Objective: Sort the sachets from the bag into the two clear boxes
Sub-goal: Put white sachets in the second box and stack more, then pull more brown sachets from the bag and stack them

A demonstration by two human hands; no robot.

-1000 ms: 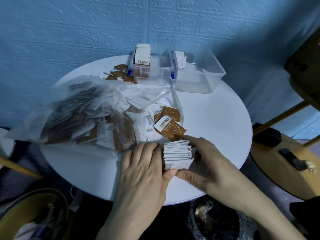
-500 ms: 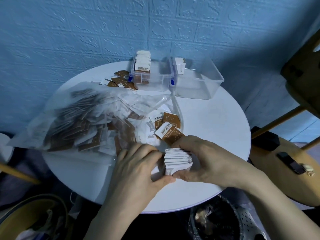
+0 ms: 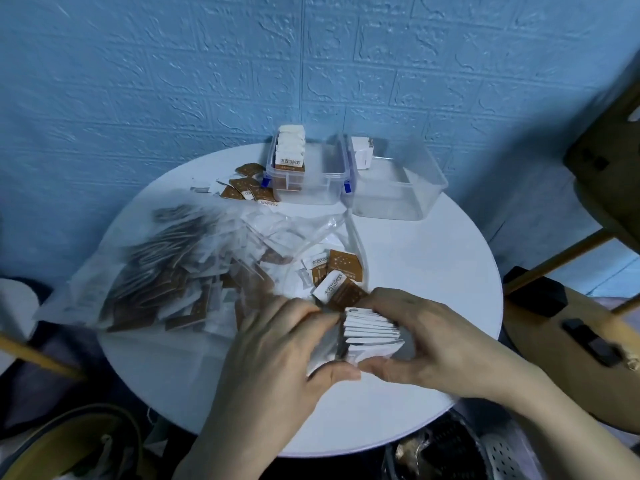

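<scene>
Sachets (image 3: 372,336) gathered into a tidy white stack sit at the near edge of the round white surface (image 3: 433,265), squeezed between both hands: the left hand (image 3: 287,355) curls its fingers and thumb round the stack's left side, and the right hand (image 3: 429,341) clamps the right side, thumb below and fingers over the top. Pressing from both sides likely squares the edges so the bundle can be carried as one piece to a box. Just beyond the hands lie a few loose brown-and-white sachets (image 3: 341,271), spilled from the mouth of the clear plastic bag (image 3: 173,265), which sprawls over the left half of the surface, full of mixed brown and white packets. At the far edge stand the two clear boxes side by side, touching or nearly so. The left box (image 3: 311,181) holds an upright row of sachets along its left wall; the right box (image 3: 398,188) holds only a few white ones in its far left corner. A small scatter of brown sachets (image 3: 247,188) lies just left of the left box.
</scene>
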